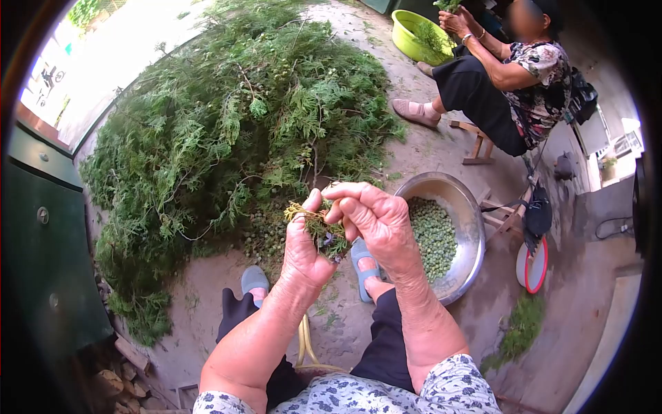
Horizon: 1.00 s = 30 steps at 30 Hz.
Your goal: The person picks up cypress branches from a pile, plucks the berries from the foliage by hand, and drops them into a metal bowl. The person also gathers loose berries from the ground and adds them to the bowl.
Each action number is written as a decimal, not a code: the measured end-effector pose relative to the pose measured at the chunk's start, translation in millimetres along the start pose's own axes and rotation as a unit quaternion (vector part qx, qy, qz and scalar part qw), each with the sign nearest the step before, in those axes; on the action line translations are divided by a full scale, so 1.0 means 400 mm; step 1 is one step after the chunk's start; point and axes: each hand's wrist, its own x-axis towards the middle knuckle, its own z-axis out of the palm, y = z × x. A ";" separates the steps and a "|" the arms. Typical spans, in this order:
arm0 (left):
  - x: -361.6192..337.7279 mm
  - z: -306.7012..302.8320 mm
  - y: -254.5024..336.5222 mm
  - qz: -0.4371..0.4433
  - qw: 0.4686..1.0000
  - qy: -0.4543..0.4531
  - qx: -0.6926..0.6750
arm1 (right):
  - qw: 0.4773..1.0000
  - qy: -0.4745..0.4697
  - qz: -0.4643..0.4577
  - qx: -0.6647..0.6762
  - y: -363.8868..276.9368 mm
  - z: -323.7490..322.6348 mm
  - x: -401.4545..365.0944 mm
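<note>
My left hand (303, 257) is closed around a small cypress sprig (296, 211), whose yellowed tips stick out past the thumb. Close beside it, my right hand (378, 222) has its thumb and fingertips pinched together at the sprig; what lies between them is too small to make out. Below and right of my right hand stands a metal basin (471, 265) with many small green cones (433, 238) in it. A large heap of cut cypress branches (227, 131) lies in front of my hands.
At the upper right a person (534, 90) sits on a wooden stool (476, 143), holding greenery above a yellow-green tub (408, 40). A red-rimmed round sieve (536, 265) leans at right, near scattered green bits (517, 328). Dark green doors (48, 255) stand left, with chopped wood (114, 379) below.
</note>
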 end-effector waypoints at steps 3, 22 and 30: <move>0.002 0.080 -0.025 0.085 0.955 0.282 0.048 | 0.997 0.016 0.009 0.079 -0.039 0.016 -0.013; -0.003 0.042 -0.001 0.070 0.967 0.241 0.040 | 0.908 0.023 -0.200 -0.368 0.015 0.022 0.017; -0.009 0.076 0.008 0.060 0.958 0.274 0.056 | 0.970 0.146 0.044 0.189 0.023 -0.003 0.034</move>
